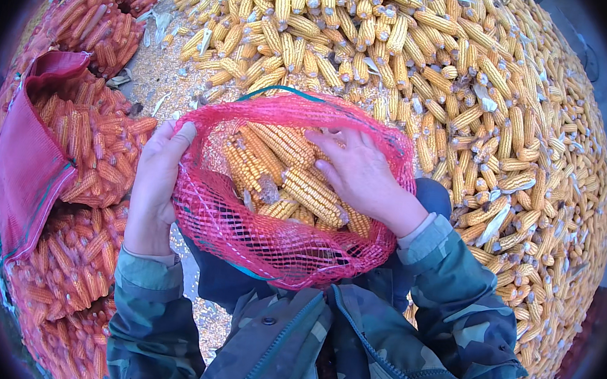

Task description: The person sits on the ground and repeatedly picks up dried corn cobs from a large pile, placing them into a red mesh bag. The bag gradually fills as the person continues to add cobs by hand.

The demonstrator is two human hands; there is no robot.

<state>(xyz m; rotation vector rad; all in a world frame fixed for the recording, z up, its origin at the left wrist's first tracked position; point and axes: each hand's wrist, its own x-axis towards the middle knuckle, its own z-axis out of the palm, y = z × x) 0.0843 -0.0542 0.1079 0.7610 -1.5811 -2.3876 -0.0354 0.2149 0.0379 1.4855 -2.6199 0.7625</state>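
A red mesh sack (276,257) stands in front of me with its mouth spread wide, and several husked corn cobs (314,196) lie inside it. My left hand (160,182) grips the sack's rim at the left, thumb over the edge. Inside the mouth, at the right, is my right hand (356,170), its fingers spread over the cobs and its fingertips partly hidden; whether it holds a cob is unclear. A green drawstring (285,89) runs along the far rim.
A large heap of loose corn cobs (482,129) spreads from the far side round to the right. Filled red mesh sacks (91,144) line the left, with a folded red woven sack (33,149) on them. Loose kernels (159,76) and bits of husk cover the ground between.
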